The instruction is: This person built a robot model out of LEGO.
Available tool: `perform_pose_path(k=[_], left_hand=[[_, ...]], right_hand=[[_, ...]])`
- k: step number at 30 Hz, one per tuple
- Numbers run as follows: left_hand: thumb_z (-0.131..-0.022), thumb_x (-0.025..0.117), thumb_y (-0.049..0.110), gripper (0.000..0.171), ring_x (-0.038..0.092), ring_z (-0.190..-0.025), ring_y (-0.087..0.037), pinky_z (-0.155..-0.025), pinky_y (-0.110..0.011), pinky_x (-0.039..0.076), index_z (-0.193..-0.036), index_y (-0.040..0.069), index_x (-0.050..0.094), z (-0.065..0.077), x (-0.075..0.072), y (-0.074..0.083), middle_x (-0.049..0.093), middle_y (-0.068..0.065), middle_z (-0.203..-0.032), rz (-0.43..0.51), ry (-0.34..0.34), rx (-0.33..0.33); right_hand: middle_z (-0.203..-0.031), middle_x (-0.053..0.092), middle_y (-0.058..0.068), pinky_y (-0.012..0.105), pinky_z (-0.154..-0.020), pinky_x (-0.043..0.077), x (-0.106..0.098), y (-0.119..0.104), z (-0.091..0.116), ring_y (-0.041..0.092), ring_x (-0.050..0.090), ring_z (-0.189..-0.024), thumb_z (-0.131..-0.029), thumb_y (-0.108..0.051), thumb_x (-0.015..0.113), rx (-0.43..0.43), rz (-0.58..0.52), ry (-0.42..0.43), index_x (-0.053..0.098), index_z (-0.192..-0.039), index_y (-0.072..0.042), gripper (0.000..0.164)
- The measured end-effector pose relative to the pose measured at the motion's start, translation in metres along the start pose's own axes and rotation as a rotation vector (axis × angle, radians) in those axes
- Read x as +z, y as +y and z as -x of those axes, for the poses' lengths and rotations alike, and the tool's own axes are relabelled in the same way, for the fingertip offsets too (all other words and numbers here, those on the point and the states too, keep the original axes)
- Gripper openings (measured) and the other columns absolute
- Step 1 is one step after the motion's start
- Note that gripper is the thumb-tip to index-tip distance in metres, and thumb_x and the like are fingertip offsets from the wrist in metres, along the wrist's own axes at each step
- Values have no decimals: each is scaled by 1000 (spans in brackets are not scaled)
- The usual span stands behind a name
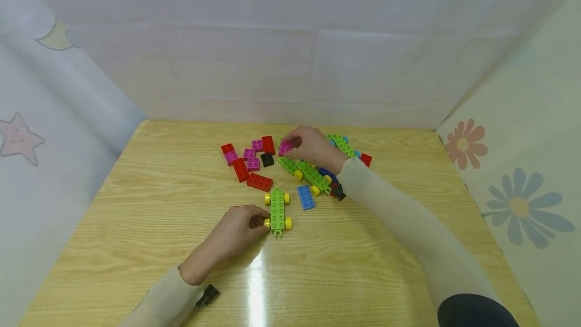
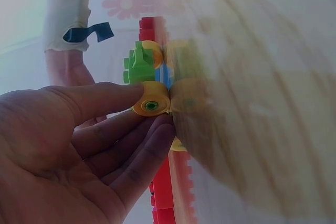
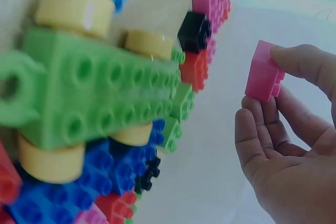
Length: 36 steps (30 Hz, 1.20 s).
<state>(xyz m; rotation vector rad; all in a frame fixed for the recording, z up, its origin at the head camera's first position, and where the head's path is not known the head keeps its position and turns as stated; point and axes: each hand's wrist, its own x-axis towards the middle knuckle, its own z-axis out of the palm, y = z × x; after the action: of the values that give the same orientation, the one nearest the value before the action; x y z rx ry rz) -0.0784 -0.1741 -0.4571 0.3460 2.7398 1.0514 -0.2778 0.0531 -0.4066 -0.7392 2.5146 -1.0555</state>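
Note:
My left hand (image 1: 239,226) pinches a yellow wheel (image 2: 150,98) of a green toy car base (image 1: 278,210), with the thumb on top and the fingers below. The base stands on its wheels on the table, its long side pointing away from me. Farther back, my right hand (image 1: 313,146) holds a pink brick (image 3: 262,72) between thumb and fingertips, over the right-hand pile. Beneath that forearm lies a second green car base (image 3: 121,87) with yellow wheels. A flat blue brick (image 1: 306,197) rests between the two bases.
Red bricks (image 1: 259,181), small pink bricks (image 1: 249,154) and a black brick (image 1: 267,159) lie scattered at the back left of the wooden table (image 1: 150,206). Past the right wrist is another green base (image 1: 343,145) with blue wheels, near a red brick (image 1: 366,159).

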Motion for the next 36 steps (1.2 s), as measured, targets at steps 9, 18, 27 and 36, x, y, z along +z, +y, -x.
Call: perform_pose_path(k=[9,18,27,36], left_hand=[[-96,87,9,25,74,-91,-8,-83,-33,66,-121,4,84,-1,0,1,84,-6,-109,-13,-4,-10],[-97,87,9,25,74,-91,-9,-83,-33,66,-121,4,84,-2,-1,0,84,-6,-108,-6,-5,1],[-97,88,12,25,74,-91,-8,-83,-33,66,-120,5,84,-1,0,-2,84,-4,-108,-14,-4,0],[-97,88,11,24,74,-91,-8,-84,-34,66,-120,6,84,-2,1,-3,84,-4,-108,-21,2,4]], right_hand=[[-127,76,-2,43,-103,63,20,-1,24,20,72,-114,-101,-31,86,1,-32,-52,79,-134,-19,36],[-127,76,-6,42,-107,63,37,-4,46,15,72,-115,-99,-30,88,-2,-81,-68,79,-131,-23,33],[-123,77,-8,40,-105,63,51,-9,59,14,72,-113,-98,-30,90,-19,-50,-91,80,-129,-23,33],[-125,77,-6,39,-106,63,63,-8,66,14,71,-114,-99,-27,88,-35,-27,-123,80,-129,-21,31]])
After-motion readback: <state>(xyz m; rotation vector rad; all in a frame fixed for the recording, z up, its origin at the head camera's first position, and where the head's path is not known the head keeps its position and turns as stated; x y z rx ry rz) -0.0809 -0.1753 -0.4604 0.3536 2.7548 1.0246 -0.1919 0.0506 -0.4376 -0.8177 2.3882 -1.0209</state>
